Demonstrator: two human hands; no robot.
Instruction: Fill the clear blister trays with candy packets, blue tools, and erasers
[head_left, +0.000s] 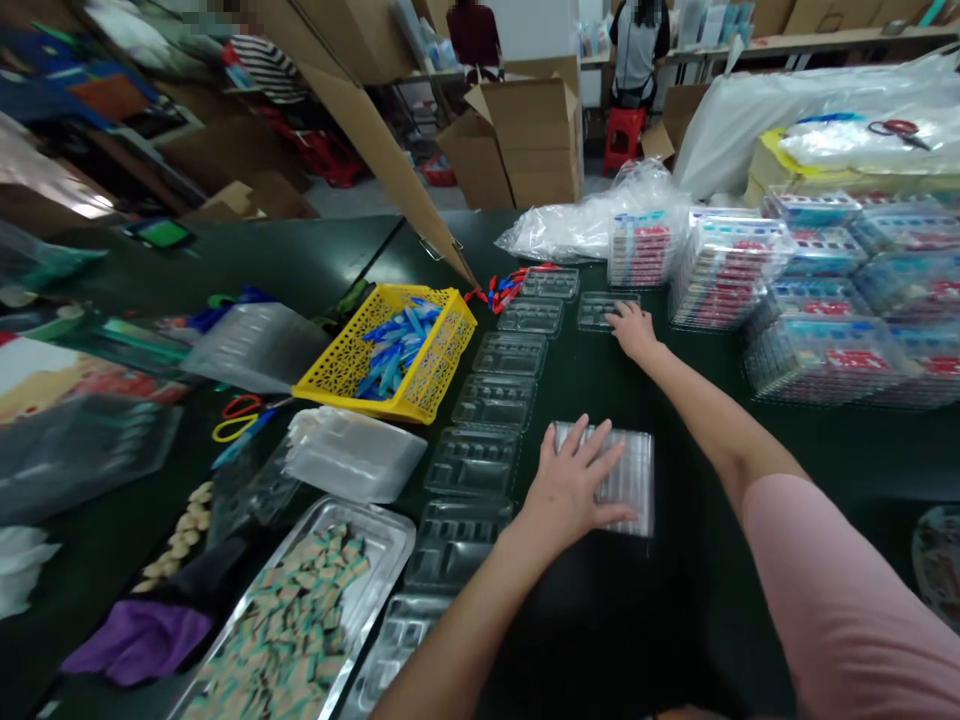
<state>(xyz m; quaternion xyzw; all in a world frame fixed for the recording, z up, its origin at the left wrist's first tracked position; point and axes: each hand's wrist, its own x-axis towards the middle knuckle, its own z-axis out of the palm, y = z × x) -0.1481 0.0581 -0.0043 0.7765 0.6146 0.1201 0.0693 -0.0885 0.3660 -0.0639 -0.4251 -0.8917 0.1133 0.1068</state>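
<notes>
My left hand (576, 478) lies with spread fingers on a stack of clear plastic trays (634, 485) near the middle of the dark table. Farther off, my right hand (632, 328) touches the right end of a single clear tray (595, 310) lying flat; its fingers are stretched out. To the left of both hands runs a row of clear compartment trays (491, 400), reaching from the near edge toward the back. The nearest tray of that row is partly covered by my left forearm.
Left of the row stand a yellow basket (446, 355) of blue pieces and a metal tray (397, 540) of small tan-green pieces. Red-handled scissors (240, 407) lie beyond. Filled packs (731, 270) are stacked at right. A cardboard flap (390, 165) leans over the table; people sit behind.
</notes>
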